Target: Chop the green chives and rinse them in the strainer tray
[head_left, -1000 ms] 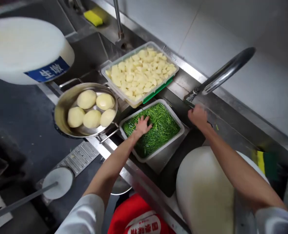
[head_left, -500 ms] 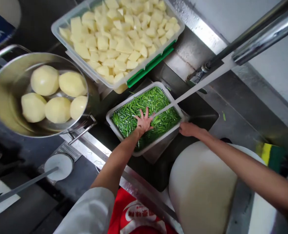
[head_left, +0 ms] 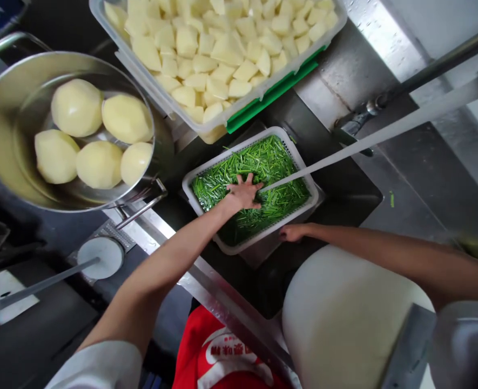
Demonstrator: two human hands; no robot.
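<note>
A white perforated basket full of cut, chive-like green stalks sits in the dark sink, partly under water. My left hand presses on the stalks with its fingers spread. Beside it a stream of water lands on the greens. Just outside the basket's near right edge, my right hand is closed, its fingers curled low. What it grips there, if anything, is hidden. A paler container shows partly beneath the basket.
Potato chunks fill a clear plastic tub with a green clip at the back. To the left, a steel pot holds several peeled potatoes. A large pale round container stands at front right, below a wall pipe.
My right hand has slid left along the basket's near side from its right corner. My left hand stays spread on the greens, shifted slightly. The camera view has shifted.
</note>
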